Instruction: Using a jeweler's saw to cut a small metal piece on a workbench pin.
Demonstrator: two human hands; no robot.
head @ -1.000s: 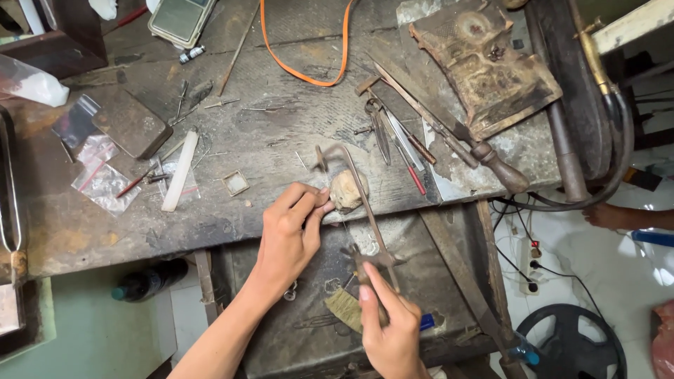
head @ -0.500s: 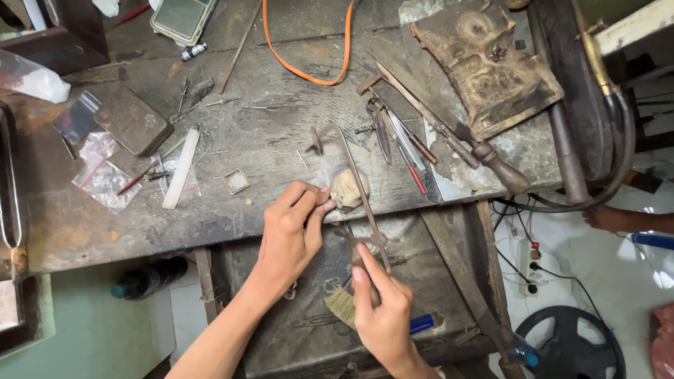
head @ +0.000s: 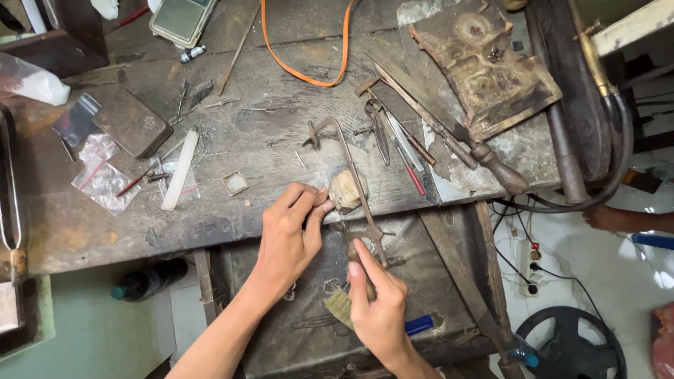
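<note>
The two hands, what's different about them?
The left hand lies on the bench edge, fingertips pinching something small beside a pale lump. The right hand sits lower, over the drawer, fist wrapped round the handle of a thin saw frame. The left is spread flatter; the right is curled. Both are bare.

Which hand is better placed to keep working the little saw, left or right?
Probably the right hand: it already grips the handle of the saw frame, which runs up over the bench edge. The left hand is busy, its fingertips pinching something small beside the pale lump.
</note>
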